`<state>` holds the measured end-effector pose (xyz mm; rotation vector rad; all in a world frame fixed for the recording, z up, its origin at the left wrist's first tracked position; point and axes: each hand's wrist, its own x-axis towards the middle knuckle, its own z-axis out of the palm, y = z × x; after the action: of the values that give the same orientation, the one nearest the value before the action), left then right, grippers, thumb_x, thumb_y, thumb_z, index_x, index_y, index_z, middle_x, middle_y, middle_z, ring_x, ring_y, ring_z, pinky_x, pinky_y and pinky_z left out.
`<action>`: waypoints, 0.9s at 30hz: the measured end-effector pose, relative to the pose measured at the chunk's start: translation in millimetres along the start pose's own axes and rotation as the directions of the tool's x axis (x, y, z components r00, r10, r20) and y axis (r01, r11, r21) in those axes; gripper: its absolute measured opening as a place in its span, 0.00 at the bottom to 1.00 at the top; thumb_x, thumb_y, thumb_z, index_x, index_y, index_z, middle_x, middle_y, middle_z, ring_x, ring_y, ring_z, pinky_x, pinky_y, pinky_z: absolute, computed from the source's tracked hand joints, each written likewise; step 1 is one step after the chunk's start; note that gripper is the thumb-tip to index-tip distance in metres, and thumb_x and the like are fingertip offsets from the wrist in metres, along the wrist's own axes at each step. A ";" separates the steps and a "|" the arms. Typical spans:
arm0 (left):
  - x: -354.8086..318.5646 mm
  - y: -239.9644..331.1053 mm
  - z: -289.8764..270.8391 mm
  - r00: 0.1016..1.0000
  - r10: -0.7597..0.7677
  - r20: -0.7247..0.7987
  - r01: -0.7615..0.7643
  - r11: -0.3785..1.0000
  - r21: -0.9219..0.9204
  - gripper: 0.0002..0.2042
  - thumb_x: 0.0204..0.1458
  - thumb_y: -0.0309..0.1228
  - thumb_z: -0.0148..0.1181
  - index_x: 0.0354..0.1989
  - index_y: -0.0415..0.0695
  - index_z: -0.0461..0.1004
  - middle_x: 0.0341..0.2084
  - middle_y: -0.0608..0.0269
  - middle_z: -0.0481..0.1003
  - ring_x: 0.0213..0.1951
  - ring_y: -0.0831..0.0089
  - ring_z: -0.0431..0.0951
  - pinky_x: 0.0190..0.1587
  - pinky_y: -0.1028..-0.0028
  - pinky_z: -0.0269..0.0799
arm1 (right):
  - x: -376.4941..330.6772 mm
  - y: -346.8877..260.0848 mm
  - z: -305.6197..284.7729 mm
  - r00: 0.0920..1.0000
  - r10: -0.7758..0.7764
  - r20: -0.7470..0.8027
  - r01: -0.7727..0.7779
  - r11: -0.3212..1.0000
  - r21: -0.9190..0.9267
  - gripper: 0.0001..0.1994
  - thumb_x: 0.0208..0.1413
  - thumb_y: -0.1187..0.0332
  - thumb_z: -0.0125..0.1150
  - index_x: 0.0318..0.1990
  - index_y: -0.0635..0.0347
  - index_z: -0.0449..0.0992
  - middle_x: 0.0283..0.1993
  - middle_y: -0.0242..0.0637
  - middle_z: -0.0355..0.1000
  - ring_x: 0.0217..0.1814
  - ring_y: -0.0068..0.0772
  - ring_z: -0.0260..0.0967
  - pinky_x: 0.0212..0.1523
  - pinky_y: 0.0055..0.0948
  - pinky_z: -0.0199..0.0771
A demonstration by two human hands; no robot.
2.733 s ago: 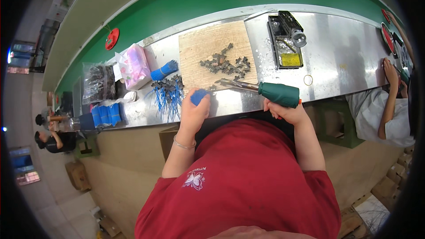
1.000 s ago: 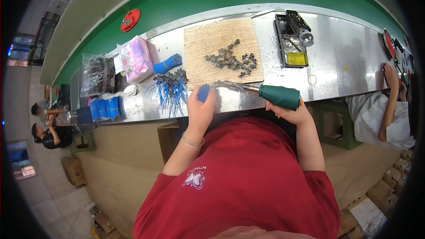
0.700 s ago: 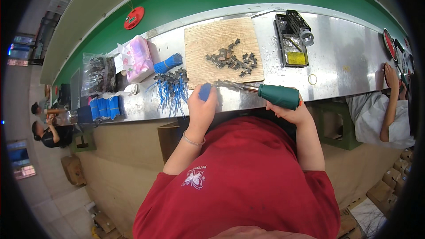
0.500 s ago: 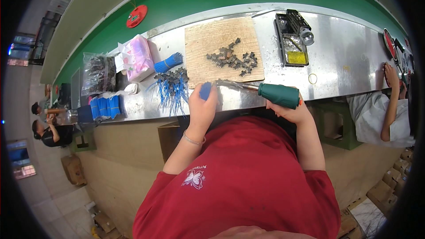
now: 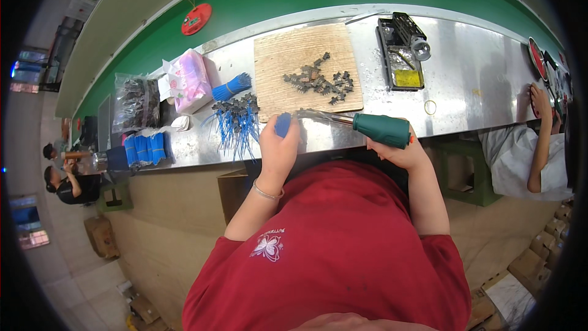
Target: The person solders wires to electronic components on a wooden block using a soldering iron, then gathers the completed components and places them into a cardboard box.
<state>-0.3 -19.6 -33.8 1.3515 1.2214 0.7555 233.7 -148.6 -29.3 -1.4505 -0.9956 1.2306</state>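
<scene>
At the near edge of a steel workbench (image 5: pixel 465 79), the right hand (image 5: pixel 401 154) grips a green-handled soldering tool (image 5: pixel 380 129), its metal tip reaching the left hand (image 5: pixel 278 147), whose fingers pinch a small blue-capped part (image 5: pixel 282 124) beside a wooden board (image 5: pixel 303 61) strewn with small dark components (image 5: pixel 318 79).

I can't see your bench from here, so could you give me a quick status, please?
Right hand grips green-handled tool, tip over wooden board edge. Left hand, blue fingertip cover, at tool tip. Small dark parts beyond; nothing between.
</scene>
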 end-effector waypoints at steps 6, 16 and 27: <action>0.1 -0.8 0.1 1.000 0.003 -0.008 -0.003 1.000 0.014 0.07 0.55 0.28 0.58 0.33 0.36 0.73 0.17 0.68 0.72 0.19 0.82 0.69 0.22 0.79 0.64 | -1.1 -4.8 0.9 1.000 0.028 -0.003 -0.028 0.999 -0.017 0.12 0.46 0.72 0.70 0.40 0.63 0.80 0.35 0.36 0.79 0.36 0.21 0.74 0.40 0.24 0.74; 0.4 -2.0 4.3 0.999 0.040 -0.033 -0.040 0.999 0.005 0.07 0.57 0.28 0.57 0.28 0.42 0.69 0.14 0.71 0.68 0.14 0.85 0.64 0.16 0.83 0.57 | -1.2 -9.2 1.0 0.999 0.034 0.026 -0.034 0.999 0.010 0.13 0.47 0.71 0.69 0.41 0.63 0.80 0.34 0.33 0.79 0.35 0.19 0.72 0.39 0.23 0.73; 0.5 -1.2 5.2 0.998 0.040 -0.048 -0.040 0.999 0.007 0.07 0.57 0.28 0.57 0.27 0.43 0.68 0.13 0.70 0.68 0.14 0.85 0.64 0.16 0.82 0.58 | -0.4 -10.3 1.3 0.997 0.076 0.025 -0.076 0.997 -0.004 0.12 0.48 0.70 0.69 0.41 0.62 0.80 0.33 0.33 0.79 0.34 0.18 0.72 0.38 0.23 0.73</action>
<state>4.3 -20.8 -36.1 1.3732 1.2383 0.8168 232.3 -146.6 -19.2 -1.4900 -0.9671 1.3051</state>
